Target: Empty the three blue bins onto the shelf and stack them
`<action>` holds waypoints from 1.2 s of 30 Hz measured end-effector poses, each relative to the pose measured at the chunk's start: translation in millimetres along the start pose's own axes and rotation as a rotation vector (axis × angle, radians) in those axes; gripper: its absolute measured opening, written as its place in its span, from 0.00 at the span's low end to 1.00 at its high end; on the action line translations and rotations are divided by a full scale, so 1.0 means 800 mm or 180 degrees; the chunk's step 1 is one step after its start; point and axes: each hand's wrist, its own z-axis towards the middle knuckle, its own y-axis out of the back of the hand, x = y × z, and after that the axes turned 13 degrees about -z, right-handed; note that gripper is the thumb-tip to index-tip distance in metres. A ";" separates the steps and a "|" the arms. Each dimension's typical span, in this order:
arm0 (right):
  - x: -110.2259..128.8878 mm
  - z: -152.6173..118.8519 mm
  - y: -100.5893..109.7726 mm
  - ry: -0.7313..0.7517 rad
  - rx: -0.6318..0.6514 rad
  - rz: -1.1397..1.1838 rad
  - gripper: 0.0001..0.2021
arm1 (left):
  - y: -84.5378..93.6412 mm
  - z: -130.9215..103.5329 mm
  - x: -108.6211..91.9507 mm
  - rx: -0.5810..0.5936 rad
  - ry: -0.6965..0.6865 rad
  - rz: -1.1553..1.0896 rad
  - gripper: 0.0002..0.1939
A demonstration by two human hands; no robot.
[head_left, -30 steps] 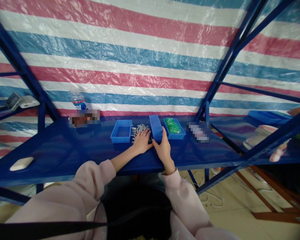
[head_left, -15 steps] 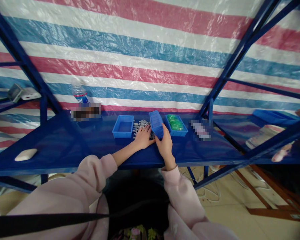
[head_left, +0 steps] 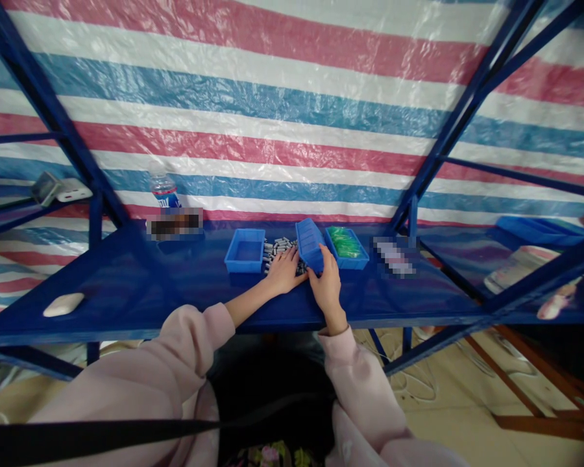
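My right hand (head_left: 326, 283) grips a blue plastic bin (head_left: 309, 242) by its near right side; the bin is tilted, its ribbed outside towards me. Spread over a pile of small grey cylindrical pieces (head_left: 279, 246), my left hand (head_left: 285, 271) lies with its fingers extended, close to the tilted bin. An empty blue bin (head_left: 245, 267) stands left of the pile. On the right, another blue bin (head_left: 353, 263) holds green plastic-looking pieces (head_left: 343, 242). What exactly the grey pieces are is too small to tell.
All this rests on a blue table (head_left: 185, 279). At the back left stands a plastic bottle (head_left: 165, 191), near a blurred-out item. A white, mouse-shaped object (head_left: 63, 305) lies at the left. Blue frame posts (head_left: 431, 155) rise at both sides before a striped sheet (head_left: 253, 97).
The whole view has shifted slightly, so everything appears a little further right and lower. Both hands and the tilted bin keep nearly the same positions.
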 end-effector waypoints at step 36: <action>0.002 -0.002 0.008 -0.0242 -0.0583 0.0669 0.30 | -0.004 -0.003 0.000 -0.0126 -0.0075 -0.0047 0.34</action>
